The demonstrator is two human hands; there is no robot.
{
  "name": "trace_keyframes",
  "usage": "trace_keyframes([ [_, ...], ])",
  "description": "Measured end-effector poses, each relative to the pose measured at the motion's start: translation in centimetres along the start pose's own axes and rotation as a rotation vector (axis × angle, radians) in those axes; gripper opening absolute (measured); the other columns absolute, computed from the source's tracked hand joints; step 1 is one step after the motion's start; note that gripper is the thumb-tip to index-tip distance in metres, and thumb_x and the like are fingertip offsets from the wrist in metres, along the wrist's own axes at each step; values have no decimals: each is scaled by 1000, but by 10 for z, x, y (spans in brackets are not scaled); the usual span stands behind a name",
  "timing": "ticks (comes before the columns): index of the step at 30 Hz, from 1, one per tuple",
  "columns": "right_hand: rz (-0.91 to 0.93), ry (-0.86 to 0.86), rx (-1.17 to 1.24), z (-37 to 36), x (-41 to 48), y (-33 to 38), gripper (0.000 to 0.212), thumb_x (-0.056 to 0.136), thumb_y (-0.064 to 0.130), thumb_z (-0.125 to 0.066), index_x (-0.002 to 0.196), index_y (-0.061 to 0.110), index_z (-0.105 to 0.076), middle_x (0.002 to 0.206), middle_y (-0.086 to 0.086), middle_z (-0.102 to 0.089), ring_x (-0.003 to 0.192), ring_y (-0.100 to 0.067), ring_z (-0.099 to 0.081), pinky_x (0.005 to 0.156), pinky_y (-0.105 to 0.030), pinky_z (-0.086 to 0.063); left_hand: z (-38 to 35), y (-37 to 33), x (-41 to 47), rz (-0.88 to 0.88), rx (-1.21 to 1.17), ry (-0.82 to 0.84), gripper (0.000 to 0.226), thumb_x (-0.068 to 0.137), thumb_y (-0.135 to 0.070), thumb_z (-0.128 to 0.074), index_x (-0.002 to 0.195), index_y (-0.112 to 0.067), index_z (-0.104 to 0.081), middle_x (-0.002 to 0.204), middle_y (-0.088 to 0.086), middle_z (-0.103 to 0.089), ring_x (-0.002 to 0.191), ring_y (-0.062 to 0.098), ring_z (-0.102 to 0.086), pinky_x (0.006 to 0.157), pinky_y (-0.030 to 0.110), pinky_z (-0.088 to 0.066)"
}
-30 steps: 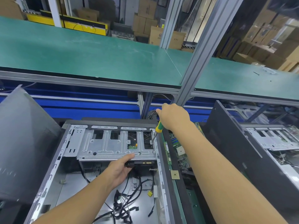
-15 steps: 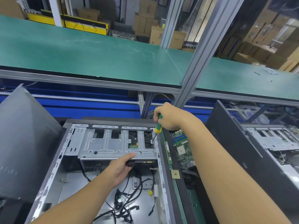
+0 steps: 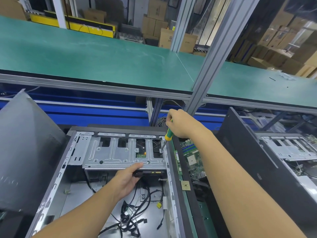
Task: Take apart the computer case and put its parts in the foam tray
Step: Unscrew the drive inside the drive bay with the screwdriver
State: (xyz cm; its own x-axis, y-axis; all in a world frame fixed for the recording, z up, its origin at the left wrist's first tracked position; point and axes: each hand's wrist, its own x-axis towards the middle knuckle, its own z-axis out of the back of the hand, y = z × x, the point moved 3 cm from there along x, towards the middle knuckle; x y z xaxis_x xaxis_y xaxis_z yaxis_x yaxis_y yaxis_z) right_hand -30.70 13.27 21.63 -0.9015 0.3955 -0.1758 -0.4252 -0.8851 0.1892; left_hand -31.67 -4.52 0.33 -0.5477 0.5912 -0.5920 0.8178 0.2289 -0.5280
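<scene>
Steel drive cage (image 3: 120, 155) is seemingly being unscrewed — screwdriver (image 3: 168, 134) being gripped by the right hand (image 3: 180, 123), cage edge being clasped by the left hand (image 3: 127, 177); steady turning being needed next.

My left hand (image 3: 126, 180): bare, back and thumb showing.
My right hand (image 3: 180, 125): bare, back showing.
My left forearm (image 3: 82, 214): bare to the near edge.
My right forearm (image 3: 240, 182): likewise bare.
</scene>
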Motion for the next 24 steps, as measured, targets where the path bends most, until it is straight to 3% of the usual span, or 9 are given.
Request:
trace_keyframes([
  [4,47,95,33,3,-4,2,13,97,11,-50,102,23,-51,112,-3,-42,75,-17,-49,58,-27,-37,-3,0,-1,-7,0,3,14,90,-1,-64,102,6,-67,103,20,-71,89,26,-70,82,31,-55],
  [7,66,161,49,3,-7,8,16,94,13,-55,105,24,-50,118,-5,-42,81,-20,-51,65,-29,-44,-4,-1,-2,-10,-2,2,14,91,0,-64,103,7,-66,102,20,-71,90,26,-69,77,30,-60],
  [9,21,148,1,3,-8,9,16,97,23,-54,113,21,-50,126,-9,-40,88,-25,-52,74,-37,-47,-4,-1,-3,-5,-8,0,17,90,0,-64,105,8,-65,102,21,-72,91,27,-69,80,32,-58],
  [11,-86,89,-132,2,-7,6,40,102,44,-46,129,16,-44,138,-15,-36,102,-35,-53,75,-42,-44,-4,-1,-4,-2,-11,4,17,90,0,-64,105,9,-65,102,21,-72,92,28,-69,84,32,-54],
  [13,-193,49,-194,2,-7,3,56,104,53,-36,141,11,-36,137,-19,-41,102,-38,-54,72,-42,-43,-3,-1,-4,-1,-11,8,18,91,0,-64,106,9,-65,102,21,-71,93,28,-69,85,33,-53],
  [16,-151,29,-252,1,-4,3,40,108,36,-35,136,8,-42,105,-11,-48,89,-34,-51,68,-40,-44,-3,-1,-3,-3,-16,13,21,91,0,-64,110,10,-64,106,22,-71,98,29,-68,87,33,-53],
  [20,-118,13,-149,1,-2,1,22,106,28,-43,108,7,-43,89,-9,-53,74,-26,-51,55,-34,-35,-2,-1,-3,-2,-16,18,22,90,-1,-65,110,10,-65,110,23,-71,99,29,-69,87,33,-53],
  [22,-83,37,-144,2,-4,4,19,105,26,-45,102,8,-41,89,-9,-52,71,-22,-48,51,-32,-31,-2,-1,-3,-1,-14,21,22,90,-1,-65,109,9,-65,110,22,-71,96,27,-71,86,33,-53],
  [24,-54,65,-139,3,-5,5,16,105,24,-45,108,8,-45,102,-11,-50,74,-24,-49,55,-32,-34,-2,-1,-2,0,-13,20,23,89,-1,-66,110,10,-65,110,23,-72,95,27,-71,86,33,-53],
])
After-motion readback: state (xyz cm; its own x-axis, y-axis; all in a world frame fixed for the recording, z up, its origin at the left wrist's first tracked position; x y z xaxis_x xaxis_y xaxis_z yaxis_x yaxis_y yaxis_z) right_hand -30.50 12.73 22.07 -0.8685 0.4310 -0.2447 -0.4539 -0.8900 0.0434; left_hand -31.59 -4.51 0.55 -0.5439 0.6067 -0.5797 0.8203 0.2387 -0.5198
